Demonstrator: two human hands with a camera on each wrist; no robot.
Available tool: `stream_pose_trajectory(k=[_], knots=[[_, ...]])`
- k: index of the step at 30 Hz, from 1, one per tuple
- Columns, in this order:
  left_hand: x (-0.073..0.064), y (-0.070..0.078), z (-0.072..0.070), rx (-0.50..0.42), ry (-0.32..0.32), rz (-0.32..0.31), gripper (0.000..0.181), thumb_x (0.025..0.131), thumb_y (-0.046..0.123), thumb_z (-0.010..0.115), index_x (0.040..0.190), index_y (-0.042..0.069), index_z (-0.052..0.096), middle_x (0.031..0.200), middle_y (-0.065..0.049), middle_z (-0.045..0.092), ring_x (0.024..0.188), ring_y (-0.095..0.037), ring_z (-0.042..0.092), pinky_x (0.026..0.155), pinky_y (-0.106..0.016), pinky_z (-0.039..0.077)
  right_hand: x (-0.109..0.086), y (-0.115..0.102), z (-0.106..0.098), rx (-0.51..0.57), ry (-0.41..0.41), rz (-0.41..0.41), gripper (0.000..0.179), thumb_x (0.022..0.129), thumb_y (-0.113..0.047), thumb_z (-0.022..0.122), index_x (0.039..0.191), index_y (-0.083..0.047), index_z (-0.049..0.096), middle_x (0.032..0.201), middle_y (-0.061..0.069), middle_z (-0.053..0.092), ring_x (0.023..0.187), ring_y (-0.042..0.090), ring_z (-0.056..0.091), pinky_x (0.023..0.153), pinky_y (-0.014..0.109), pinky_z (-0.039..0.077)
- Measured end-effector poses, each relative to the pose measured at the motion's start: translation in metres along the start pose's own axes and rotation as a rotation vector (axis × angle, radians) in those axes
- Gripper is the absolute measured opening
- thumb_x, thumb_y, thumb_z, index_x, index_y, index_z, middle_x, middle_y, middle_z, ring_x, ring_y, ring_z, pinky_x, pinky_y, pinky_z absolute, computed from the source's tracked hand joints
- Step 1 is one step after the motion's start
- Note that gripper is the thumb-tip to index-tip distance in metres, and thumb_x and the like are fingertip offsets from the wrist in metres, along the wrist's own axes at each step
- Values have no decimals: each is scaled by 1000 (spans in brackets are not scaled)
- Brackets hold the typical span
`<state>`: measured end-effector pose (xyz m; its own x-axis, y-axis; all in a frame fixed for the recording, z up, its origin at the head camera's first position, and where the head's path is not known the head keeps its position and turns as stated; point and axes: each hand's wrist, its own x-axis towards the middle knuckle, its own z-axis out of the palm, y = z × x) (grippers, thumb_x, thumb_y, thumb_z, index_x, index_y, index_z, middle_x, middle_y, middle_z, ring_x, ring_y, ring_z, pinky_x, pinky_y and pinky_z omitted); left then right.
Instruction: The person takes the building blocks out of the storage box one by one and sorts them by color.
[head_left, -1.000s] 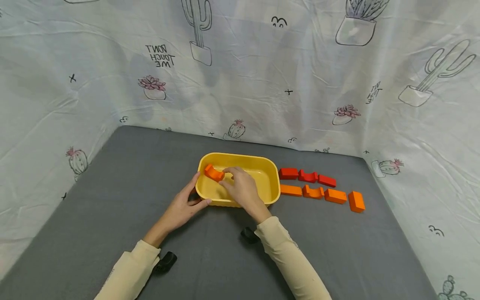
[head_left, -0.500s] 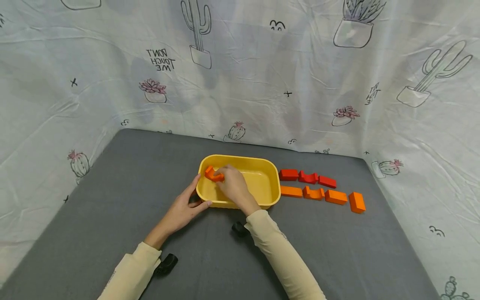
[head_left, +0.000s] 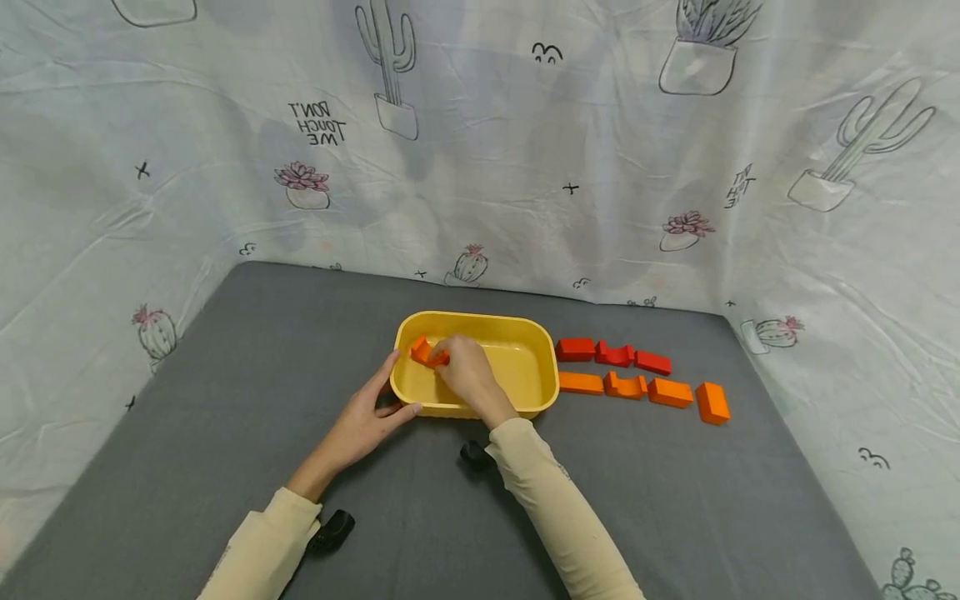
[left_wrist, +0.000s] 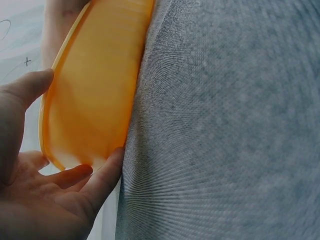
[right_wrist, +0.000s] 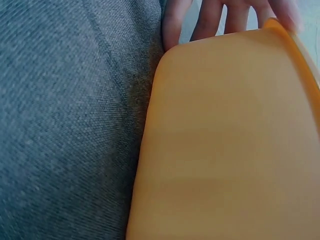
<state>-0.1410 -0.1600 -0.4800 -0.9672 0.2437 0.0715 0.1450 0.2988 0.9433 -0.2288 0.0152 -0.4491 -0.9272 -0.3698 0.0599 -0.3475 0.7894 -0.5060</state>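
Note:
A yellow plastic bin [head_left: 525, 412] stands on the grey table. My left hand [head_left: 363, 417] touches its left end, thumb at the near rim and fingers spread along the end wall; the left wrist view shows the straight fingers [left_wrist: 105, 180] against it. Inside, at the left end, lies an orange block with a curved notch [head_left: 422, 352]. My right hand [head_left: 467, 371] reaches over the near wall and pinches the right end of this block. In the right wrist view the bin's wall [right_wrist: 225, 140] hides that hand.
Right of the bin, several red blocks [head_left: 576, 349] form a row, some plain and one notched. In front of them runs a row of orange blocks [head_left: 671, 392], ending in one turned crosswise [head_left: 712, 403]. A white printed cloth [head_left: 480, 150] rises behind the table.
My right hand has moved left inside the bin and taken hold of the notched orange block's right end. The left hand has stayed at the bin.

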Motion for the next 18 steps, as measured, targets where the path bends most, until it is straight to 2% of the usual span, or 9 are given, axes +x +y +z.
stream_pose_trajectory(k=[4,8,15,18], knots=[[-1,1,1,22,5,-11,91,91,34,71,159,24,11,147,-18,39,129,-31,47,96,-42,51,0,1,1,-26,-20,15,18,87,0,71,103,-7,77,103,5,73,91,19,63,86,31,55],[-3,2,1,36,14,-20,92,91,35,71,159,23,11,149,-18,37,129,-31,47,96,-44,51,-1,2,2,-37,-18,19,18,86,-1,71,102,-6,77,103,5,73,92,19,64,87,30,55],[-4,3,2,32,14,-30,93,91,30,72,159,22,9,150,-19,35,130,-33,46,96,-44,50,-7,3,-2,-43,63,-14,19,84,-1,73,101,-6,78,101,4,73,93,19,63,86,30,53],[-4,9,2,43,16,-43,92,92,29,71,159,21,9,150,-20,36,130,-34,46,97,-44,50,-10,4,-7,-25,98,-27,18,84,-2,73,100,-6,78,100,5,73,91,20,63,85,29,54]])
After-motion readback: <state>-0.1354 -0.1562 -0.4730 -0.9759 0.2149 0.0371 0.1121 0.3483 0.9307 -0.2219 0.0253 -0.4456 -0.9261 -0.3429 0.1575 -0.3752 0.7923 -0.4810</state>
